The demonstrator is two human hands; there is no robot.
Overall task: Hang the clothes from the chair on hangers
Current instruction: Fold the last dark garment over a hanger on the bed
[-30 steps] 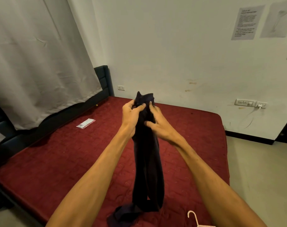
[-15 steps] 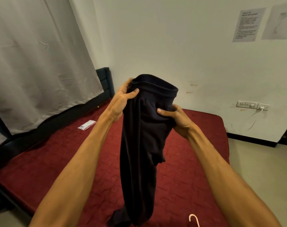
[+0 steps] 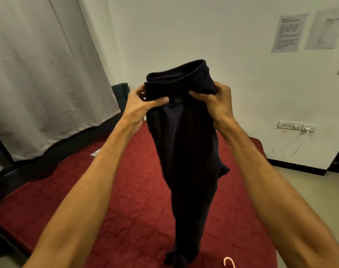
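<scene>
Landmark used: the red mattress [image 3: 126, 219]. At its near edge, bottom of view, the curved hook of a pale pink hanger [image 3: 229, 261] is seen lying on the quilted surface (only the hook shows, rest cut off by the frame). Just beside the hook, the lower end of a dark garment [image 3: 186, 151] is seen touching or almost touching the mattress, which one cannot be told. The garment is held up over the middle of the mattress, hanging long and narrow, with its open banded top raised. The band is pinched by the left hand [image 3: 143, 105] on one side, thumb across the front, fingers behind the cloth. The other side is gripped by the right hand [image 3: 217, 101], closed on a bunched fold of the band. Past the far edge of the mattress, a white wall with two taped paper sheets [image 3: 289, 32] and a socket strip [image 3: 296, 126] is seen. A grey curtain [image 3: 41, 74] is hung beyond the mattress's left side, above a dark headboard [image 3: 120, 91].
</scene>
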